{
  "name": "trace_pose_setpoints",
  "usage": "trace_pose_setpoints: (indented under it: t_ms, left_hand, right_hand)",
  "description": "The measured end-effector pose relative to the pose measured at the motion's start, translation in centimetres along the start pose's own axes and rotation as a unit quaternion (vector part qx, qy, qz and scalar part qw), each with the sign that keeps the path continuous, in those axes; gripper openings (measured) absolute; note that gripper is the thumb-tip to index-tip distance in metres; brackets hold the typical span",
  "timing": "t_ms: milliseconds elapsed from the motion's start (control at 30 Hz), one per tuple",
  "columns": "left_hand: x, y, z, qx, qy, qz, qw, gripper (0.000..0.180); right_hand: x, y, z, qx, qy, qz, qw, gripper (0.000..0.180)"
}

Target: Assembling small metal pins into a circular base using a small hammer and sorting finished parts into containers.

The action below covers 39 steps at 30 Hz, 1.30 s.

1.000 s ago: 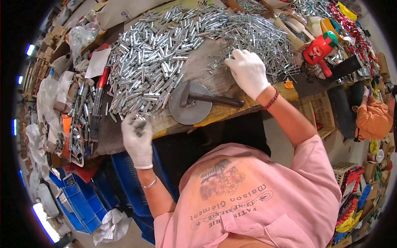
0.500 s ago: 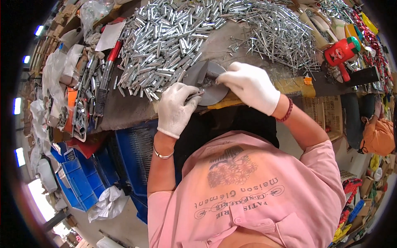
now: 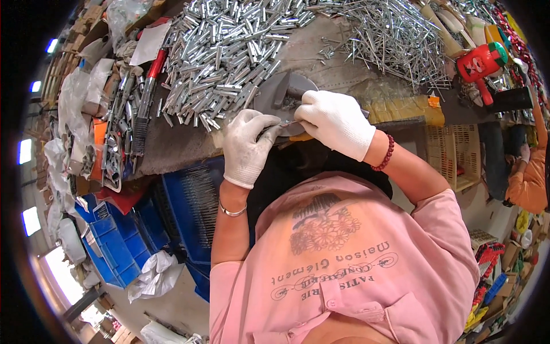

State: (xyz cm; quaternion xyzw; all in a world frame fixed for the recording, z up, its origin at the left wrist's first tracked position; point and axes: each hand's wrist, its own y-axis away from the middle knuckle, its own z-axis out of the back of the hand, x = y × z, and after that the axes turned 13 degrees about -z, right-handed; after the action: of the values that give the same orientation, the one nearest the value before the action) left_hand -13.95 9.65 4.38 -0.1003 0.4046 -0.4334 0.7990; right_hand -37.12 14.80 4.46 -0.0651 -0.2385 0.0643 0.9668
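My left hand (image 3: 247, 146), in a white knitted glove, pinches a small metal piece (image 3: 288, 122) at the table's near edge. The gloved fingers of my right hand (image 3: 337, 123) close in a pinch at the piece's other end. Most of the piece is covered by fingertips. Just beyond my hands lies a round grey plate (image 3: 266, 98). A dark hammer-like tool (image 3: 282, 92) rests on the plate, its shaft running behind my right hand. Farther off, short shiny metal tubes (image 3: 229, 63) lie heaped at left, and thin metal pins (image 3: 395, 40) at right.
Tools with a red-handled bar (image 3: 156, 64) crowd the table's left side. A red and green device (image 3: 481, 63) stands at right. Blue bins (image 3: 117, 252) sit below left, a yellowish crate (image 3: 452, 155) below right. Another person in orange (image 3: 530, 183) is at far right.
My right hand has come down and toward the left hand, so their fingertips now meet at the small metal piece. The hammer-like tool shows more on the plate. The view has shifted slightly.
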Motion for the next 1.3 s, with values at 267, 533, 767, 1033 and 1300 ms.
trace_pose_setpoints:
  t_ms: [267, 533, 767, 1033, 1300]
  left_hand:
    - [-0.4, 0.2, -0.2, -0.016, 0.005, 0.011, 1.000, 0.014]
    - [-0.2, 0.8, -0.6, -0.040, 0.024, 0.020, 0.999, 0.016]
    - [-0.3, 1.2, -1.1, -0.054, 0.034, 0.015, 0.998, 0.020]
    - [0.9, 0.1, -1.4, -0.029, 0.045, 0.024, 0.998, 0.014]
    - [1.0, 2.4, -1.7, -0.089, -0.044, -0.030, 0.995, 0.011]
  right_hand:
    - [-0.3, -0.4, -0.1, -0.014, -0.013, 0.014, 1.000, 0.005]
    - [0.2, -0.5, 0.2, 0.018, -0.023, -0.007, 1.000, 0.004]
    - [0.1, 0.1, 0.1, 0.012, -0.025, -0.008, 1.000, 0.004]
    - [-0.4, -1.4, 0.4, 0.027, -0.052, 0.000, 0.998, 0.008]
    - [-1.9, -6.3, 3.8, -0.038, -0.032, -0.010, 0.999, 0.027]
